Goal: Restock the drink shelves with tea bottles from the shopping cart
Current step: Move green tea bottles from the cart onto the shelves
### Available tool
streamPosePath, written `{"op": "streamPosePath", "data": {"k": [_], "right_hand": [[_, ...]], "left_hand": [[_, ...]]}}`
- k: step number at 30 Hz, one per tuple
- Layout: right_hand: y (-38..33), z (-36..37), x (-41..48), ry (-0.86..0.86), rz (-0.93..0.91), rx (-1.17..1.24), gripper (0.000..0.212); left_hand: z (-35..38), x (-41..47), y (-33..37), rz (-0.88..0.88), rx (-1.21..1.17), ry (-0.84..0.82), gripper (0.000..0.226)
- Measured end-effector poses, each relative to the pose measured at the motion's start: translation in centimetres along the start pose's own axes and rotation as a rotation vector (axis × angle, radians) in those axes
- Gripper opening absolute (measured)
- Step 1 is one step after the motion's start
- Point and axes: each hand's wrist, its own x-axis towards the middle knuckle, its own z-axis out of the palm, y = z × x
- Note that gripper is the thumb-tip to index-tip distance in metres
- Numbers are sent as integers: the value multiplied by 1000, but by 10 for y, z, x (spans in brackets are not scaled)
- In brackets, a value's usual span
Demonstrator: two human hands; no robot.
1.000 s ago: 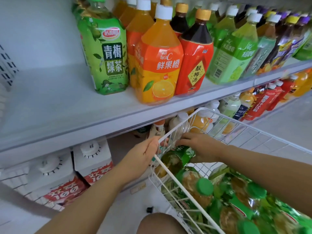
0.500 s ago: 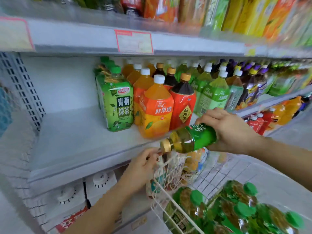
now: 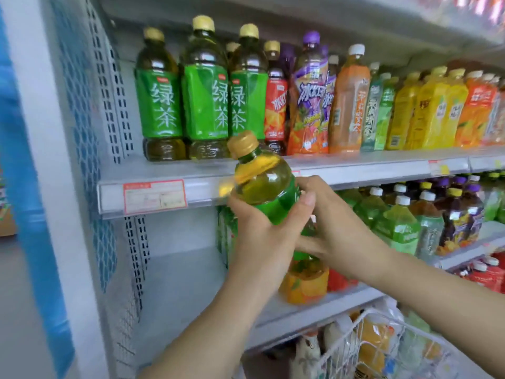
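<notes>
A green tea bottle [image 3: 262, 181] with a gold cap and green label is held up in front of the shelf edge, tilted slightly left. My left hand [image 3: 262, 231] grips its lower body from the left. My right hand [image 3: 328, 225] holds it from the right, thumb across the label. Just above, on the upper shelf [image 3: 355, 166], stand three matching green tea bottles [image 3: 203, 97] at the far left of the row. The white wire shopping cart [image 3: 363, 343] shows at the bottom right.
Right of the green tea bottles the upper shelf is packed with red, purple, orange and yellow drinks [image 3: 349, 102]. The shelf below [image 3: 191, 296] has bare room at its left and large bottles [image 3: 399, 225] to the right. A perforated upright [image 3: 114, 105] bounds the left side.
The bottle rose from the cart to upper-shelf height and turned upright. My left hand left the cart rim and took hold of the bottle too. The view tilted upward.
</notes>
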Motion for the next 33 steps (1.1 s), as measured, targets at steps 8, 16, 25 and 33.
{"op": "streamPosePath", "data": {"k": [8, 16, 25, 33], "right_hand": [[-29, -25, 73, -22, -162, -3, 62], [-3, -10, 92, -239, 38, -403, 74], [-5, -8, 85, -190, 42, -371, 66], [1, -3, 84, -172, 10, -368, 69]], "left_hand": [[-51, 41, 79, 337, 198, 242, 45], [-78, 83, 123, 476, 395, 251, 64], [-97, 125, 124, 324, 566, 209, 62], [-106, 155, 104, 282, 509, 254, 93]]}}
